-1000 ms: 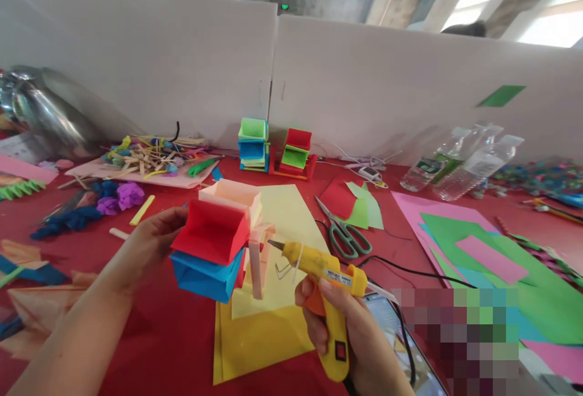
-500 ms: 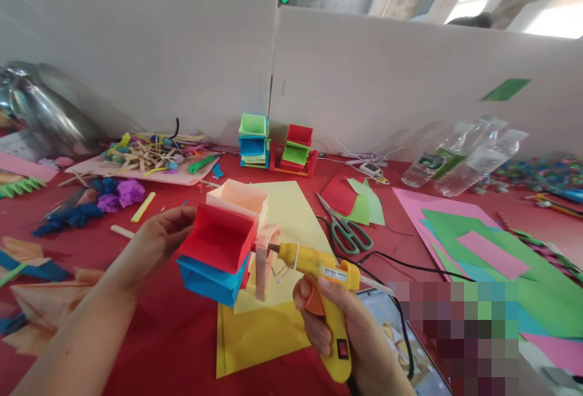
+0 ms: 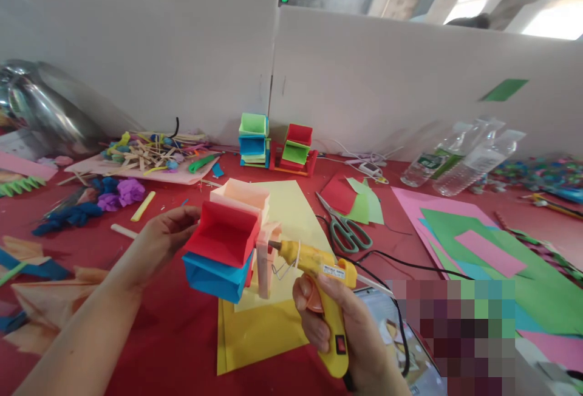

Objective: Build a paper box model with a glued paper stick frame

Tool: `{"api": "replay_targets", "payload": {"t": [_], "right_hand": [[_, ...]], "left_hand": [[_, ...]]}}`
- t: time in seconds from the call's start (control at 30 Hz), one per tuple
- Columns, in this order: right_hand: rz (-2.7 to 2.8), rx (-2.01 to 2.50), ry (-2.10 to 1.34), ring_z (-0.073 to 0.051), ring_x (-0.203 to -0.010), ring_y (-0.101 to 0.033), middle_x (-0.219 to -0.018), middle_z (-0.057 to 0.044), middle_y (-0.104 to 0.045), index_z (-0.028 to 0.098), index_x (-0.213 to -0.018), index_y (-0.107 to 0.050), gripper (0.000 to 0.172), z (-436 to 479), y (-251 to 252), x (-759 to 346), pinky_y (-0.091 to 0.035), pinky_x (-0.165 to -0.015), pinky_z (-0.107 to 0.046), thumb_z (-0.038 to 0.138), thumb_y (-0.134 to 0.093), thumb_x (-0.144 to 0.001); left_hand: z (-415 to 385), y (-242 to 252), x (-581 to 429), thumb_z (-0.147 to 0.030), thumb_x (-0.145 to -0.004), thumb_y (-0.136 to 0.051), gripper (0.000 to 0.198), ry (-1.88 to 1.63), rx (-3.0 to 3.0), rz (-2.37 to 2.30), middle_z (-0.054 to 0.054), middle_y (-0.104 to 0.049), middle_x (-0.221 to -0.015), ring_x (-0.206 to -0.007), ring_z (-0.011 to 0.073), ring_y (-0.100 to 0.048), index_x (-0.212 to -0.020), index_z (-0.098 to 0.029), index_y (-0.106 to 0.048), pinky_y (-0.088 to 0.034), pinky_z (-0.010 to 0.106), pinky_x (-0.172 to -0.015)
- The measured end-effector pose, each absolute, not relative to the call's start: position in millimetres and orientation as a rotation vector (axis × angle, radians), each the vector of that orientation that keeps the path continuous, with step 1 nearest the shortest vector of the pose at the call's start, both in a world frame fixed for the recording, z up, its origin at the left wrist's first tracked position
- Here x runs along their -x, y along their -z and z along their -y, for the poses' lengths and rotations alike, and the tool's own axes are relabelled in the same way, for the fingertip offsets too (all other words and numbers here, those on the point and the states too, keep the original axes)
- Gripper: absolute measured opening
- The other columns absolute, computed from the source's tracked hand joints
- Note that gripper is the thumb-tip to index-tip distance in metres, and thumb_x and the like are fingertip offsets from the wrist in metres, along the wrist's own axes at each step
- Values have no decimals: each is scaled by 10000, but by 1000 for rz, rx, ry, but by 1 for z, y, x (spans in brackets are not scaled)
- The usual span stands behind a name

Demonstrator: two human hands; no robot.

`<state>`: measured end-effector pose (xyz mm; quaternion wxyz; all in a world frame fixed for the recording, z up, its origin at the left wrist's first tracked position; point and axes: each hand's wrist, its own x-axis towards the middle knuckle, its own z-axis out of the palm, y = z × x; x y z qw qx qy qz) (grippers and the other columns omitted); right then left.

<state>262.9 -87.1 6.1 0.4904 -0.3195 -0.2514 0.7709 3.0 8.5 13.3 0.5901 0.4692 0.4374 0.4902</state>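
My left hand (image 3: 170, 235) grips a folded-paper box model (image 3: 223, 235) from its left side, its fingertips partly hidden behind the red box. The model stacks a red open box over a blue one, with a peach box behind and a peach paper frame (image 3: 264, 265) on its right. In my right hand (image 3: 337, 317) is a yellow hot glue gun (image 3: 314, 262), my fingers wrapped round its handle and orange trigger. Its nozzle points left, at or very close to the peach frame. Yellow paper sheets (image 3: 259, 335) lie beneath the model on the red table.
Grey-handled scissors (image 3: 348, 232) lie right of the yellow paper, near the gun's black cord (image 3: 410, 262). Two similar paper box models (image 3: 298, 144) stand by the white partition. Plastic bottles (image 3: 478, 162) and coloured sheets (image 3: 514, 262) are at right. A phone (image 3: 401, 335) lies under my right wrist.
The paper box model and my left hand have shifted slightly to the right and up. The glue gun has moved a little left, its nozzle still by the peach frame.
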Motion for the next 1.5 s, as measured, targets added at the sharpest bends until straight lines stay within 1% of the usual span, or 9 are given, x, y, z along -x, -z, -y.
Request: {"api": "replay_targets", "payload": {"t": [0.4,0.57,0.67,0.73,0.8,1.0,1.13,1.27,1.5], "right_hand": [[602,824,-1865,-10,-327,-332,-569,29,-515,143,-670,-581,304,85,-5,-261,-256,-325,-150,429,-557,-772],[583,825,-1894,-9,-320,-357,-614,17,-551,149,-679,-564,288,84,-4,-259,-256,-328,-157,419,-555,-777],[585,837,-1897,-10,-318,-362,-624,13,-562,148,-680,-565,282,84,-4,-258,-257,-327,-157,416,-565,-770],[595,845,-1893,-8,-323,-364,-623,13,-560,144,-671,-571,285,84,-4,-257,-259,-328,-152,415,-577,-761],[600,843,-1892,-7,-327,-364,-630,14,-560,144,-663,-573,288,85,-4,-257,-264,-327,-150,418,-585,-754],[586,847,-1895,-4,-328,-365,-641,16,-564,143,-692,-569,282,92,-7,-255,-288,-336,-145,414,-566,-771],[562,835,-1912,-1,-303,-353,-615,21,-563,136,-678,-568,289,96,-2,-254,-252,-312,-140,409,-562,-772],[576,830,-1894,-12,-285,-348,-515,30,-528,132,-658,-574,310,97,1,-255,-233,-313,-146,417,-548,-776],[650,891,-1893,-33,-278,-340,-349,60,-388,138,-664,-598,362,97,7,-260,-221,-340,-149,446,-483,-815]], "left_hand": [[-16,-12,6,-287,-615,-741,428,-1086,-1307,-1106,77,-686,-995,-886,233,-627,-1003,-147,-626,-488,292,-752],[16,-35,6,-387,-801,-533,395,-1407,-1755,-1708,70,-590,-1145,-1012,226,-546,-1147,-198,-551,-418,316,-874],[59,-53,-20,-372,-805,-533,312,-1559,-1982,-1797,6,-643,-931,-742,175,-603,-1111,-317,-548,-463,266,-691],[77,-59,-41,-392,-773,-572,227,-1378,-2282,-1626,-20,-640,-668,-524,152,-558,-992,-353,-618,-426,255,-521],[81,-64,-59,-387,-742,-609,160,-1237,-2466,-1648,16,-635,-646,-555,181,-562,-874,-318,-670,-396,281,-515],[48,-83,-74,-166,-762,-549,152,-661,-3155,-1462,103,-638,-924,-899,263,-530,-839,-214,-671,-412,387,-771],[22,-102,-73,-184,-742,-584,133,-193,-3398,-989,75,-647,-965,-1113,276,-451,-848,-192,-665,-286,430,-998],[2,-117,-83,-303,-681,-683,140,175,-3377,-722,34,-672,-741,-995,247,-528,-741,-177,-672,-161,455,-1077],[-7,-109,-91,-313,-695,-672,165,239,-3357,-634,11,-641,-614,-849,197,-560,-591,-187,-652,-170,434,-1076]]}}
